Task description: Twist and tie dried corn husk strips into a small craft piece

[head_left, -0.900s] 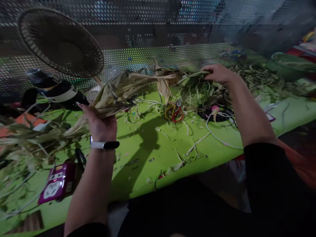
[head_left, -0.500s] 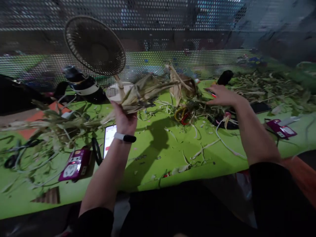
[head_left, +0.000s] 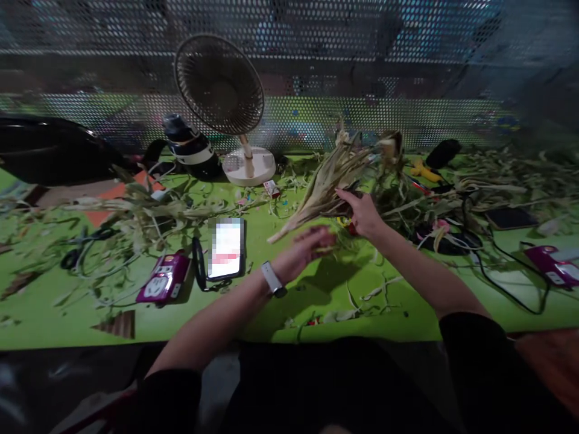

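Note:
A bundle of dried husk-like leaves (head_left: 324, 181) stands tilted above the middle of the green table, its pale thin end pointing down to the left. My right hand (head_left: 365, 214) is closed on the bundle's right side, thumb and fingers wrapped round the leaves. Just below the bundle, my left hand (head_left: 314, 244) hangs apart from it, fingers stretched out and slightly smeared by motion, with nothing visible in them. Behind my right hand lies a tangle of dry leaves and strips (head_left: 393, 196). A yellow-and-red item there is partly covered.
A round fan (head_left: 226, 90) and a dark bottle (head_left: 194, 157) stand at the back. Left are a lit phone (head_left: 226, 247), a purple device (head_left: 165, 278) and scissors (head_left: 79, 250). A second purple device (head_left: 554, 265) and black cable (head_left: 506, 295) lie right. Perforated mesh (head_left: 316, 72) rises behind.
My left hand has let go of the leaf bundle and moved right and down. My right hand has come left from near the red-tipped item and now holds the bundle. The view has shifted left.

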`<state>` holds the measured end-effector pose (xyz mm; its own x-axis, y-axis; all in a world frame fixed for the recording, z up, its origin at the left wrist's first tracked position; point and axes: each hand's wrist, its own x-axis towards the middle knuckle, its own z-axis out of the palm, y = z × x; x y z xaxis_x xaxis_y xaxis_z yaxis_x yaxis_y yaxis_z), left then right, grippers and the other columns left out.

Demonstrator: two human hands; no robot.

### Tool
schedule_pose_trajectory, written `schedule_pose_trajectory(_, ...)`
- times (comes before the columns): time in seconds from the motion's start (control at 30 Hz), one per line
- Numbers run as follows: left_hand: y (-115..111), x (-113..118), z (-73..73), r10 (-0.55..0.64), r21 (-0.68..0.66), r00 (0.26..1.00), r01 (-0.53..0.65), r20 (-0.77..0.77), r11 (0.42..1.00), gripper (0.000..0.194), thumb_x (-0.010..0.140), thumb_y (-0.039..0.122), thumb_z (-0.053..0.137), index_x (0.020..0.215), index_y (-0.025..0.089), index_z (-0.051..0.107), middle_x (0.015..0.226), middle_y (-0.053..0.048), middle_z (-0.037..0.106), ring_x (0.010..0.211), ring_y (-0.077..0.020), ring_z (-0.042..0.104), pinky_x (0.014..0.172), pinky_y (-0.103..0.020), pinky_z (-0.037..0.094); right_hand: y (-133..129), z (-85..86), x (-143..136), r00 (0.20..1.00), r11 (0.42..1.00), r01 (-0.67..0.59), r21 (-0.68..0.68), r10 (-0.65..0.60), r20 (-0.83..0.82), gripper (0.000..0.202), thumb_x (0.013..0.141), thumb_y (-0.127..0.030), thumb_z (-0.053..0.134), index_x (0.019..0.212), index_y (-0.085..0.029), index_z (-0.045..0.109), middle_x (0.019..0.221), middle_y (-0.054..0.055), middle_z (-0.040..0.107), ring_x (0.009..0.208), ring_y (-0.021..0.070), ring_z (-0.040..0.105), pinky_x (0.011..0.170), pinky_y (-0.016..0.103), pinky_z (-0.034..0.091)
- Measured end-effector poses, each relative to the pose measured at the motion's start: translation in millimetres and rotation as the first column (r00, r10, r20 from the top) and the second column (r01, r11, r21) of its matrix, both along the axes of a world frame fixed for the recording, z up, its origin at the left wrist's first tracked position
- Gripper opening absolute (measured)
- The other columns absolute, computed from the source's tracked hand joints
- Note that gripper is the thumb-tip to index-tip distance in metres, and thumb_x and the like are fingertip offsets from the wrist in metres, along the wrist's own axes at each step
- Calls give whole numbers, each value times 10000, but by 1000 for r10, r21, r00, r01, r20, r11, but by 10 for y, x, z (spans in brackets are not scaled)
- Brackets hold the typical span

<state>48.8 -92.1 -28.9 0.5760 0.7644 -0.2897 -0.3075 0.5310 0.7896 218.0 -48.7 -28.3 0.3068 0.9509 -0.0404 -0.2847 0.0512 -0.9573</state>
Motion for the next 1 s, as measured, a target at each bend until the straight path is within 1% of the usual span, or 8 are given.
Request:
schedule_pose_trajectory(0.07, -64, -144, 134, -177, 183, 977, 197, -121, 963, 296, 744, 351, 718, 974, 168, 689, 910, -108, 720, 805, -183, 677, 755, -335, 525, 13, -10, 110, 999, 999, 19, -27, -18, 47, 219, 547, -311, 776, 643, -205, 611, 585, -46, 620, 519, 111, 547, 510, 256, 479)
schedule_pose_trajectory(0.1, -31, -187, 203, -30, 359, 990, 80, -141, 930, 254, 758, 366, 701, 921, 171, 698, 861, -90, 712, 774, -165, 662, 744, -312, 515, 5, -16, 142, 997, 999, 33, -42, -30, 73, 212, 548, -305, 770, 622, -208, 596, 553, -53, 593, 488, 103, 516, 482, 251, 458)
schedule_pose_trajectory(0.17, 140, -188, 296, 368, 623, 926, -243, -78, 743, 246, 718, 334, 739, 924, 209, 692, 996, -66, 683, 926, -166, 626, 819, -292, 486, -29, -23, 155, 992, 997, 49, -55, -42, 118, 206, 559, -310, 756, 596, -213, 577, 504, -64, 541, 444, 92, 462, 428, 242, 408)
schedule_pose_trajectory(0.23, 373, -90, 296, 567, 703, 823, -378, -44, 603, 350, 667, 326, 777, 980, 214, 668, 1062, -62, 648, 1028, -190, 580, 815, -286, 465, -72, -19, 118, 989, 998, 31, -52, -23, 144, 203, 569, -319, 745, 585, -212, 573, 495, -60, 524, 433, 91, 447, 403, 241, 382)
schedule_pose_trajectory(0.4, 687, 246, 59, 468, 644, 881, -319, -69, 695, 291, 716, 318, 738, 539, 166, 565, 539, 31, 484, 618, -111, 496, 610, -227, 376, -144, -15, 32, 990, 1000, -14, -15, 16, 140, 180, 579, -324, 728, 587, -210, 589, 507, -54, 537, 389, 87, 426, 380, 257, 388)
schedule_pose_trajectory(0.7, 732, 389, -107, 569, 268, 806, -592, 164, 760, 283, 748, 490, 668, 758, 208, 654, 645, 22, 631, 578, -93, 566, 606, -238, 447, -82, -113, 130, 988, 995, 99, -13, -97, 118, 155, 595, -287, 645, 545, -229, 509, 472, -66, 504, 367, 85, 392, 357, 251, 348)
schedule_pose_trajectory(0.87, 680, 509, -85, 560, 327, 807, -588, 186, 740, 349, 753, 571, 629, 736, 222, 610, 528, 42, 510, 438, -71, 436, 460, -226, 360, -77, -130, 61, 993, 996, 90, 18, -88, -83, 196, 597, -354, 694, 709, -239, 582, 646, -55, 645, 617, 142, 606, 536, 262, 499)
schedule_pose_trajectory(1.0, 506, 694, -34, 462, 395, 877, -475, 133, 787, 399, 746, 603, 612, 699, 208, 574, 541, 43, 489, 433, -66, 382, 455, -238, 338, -39, -157, 15, 979, 1000, 21, 17, -17, -201, 325, 588, -452, 727, 811, -252, 601, 797, -23, 719, 781, 190, 672, 593, 298, 543)
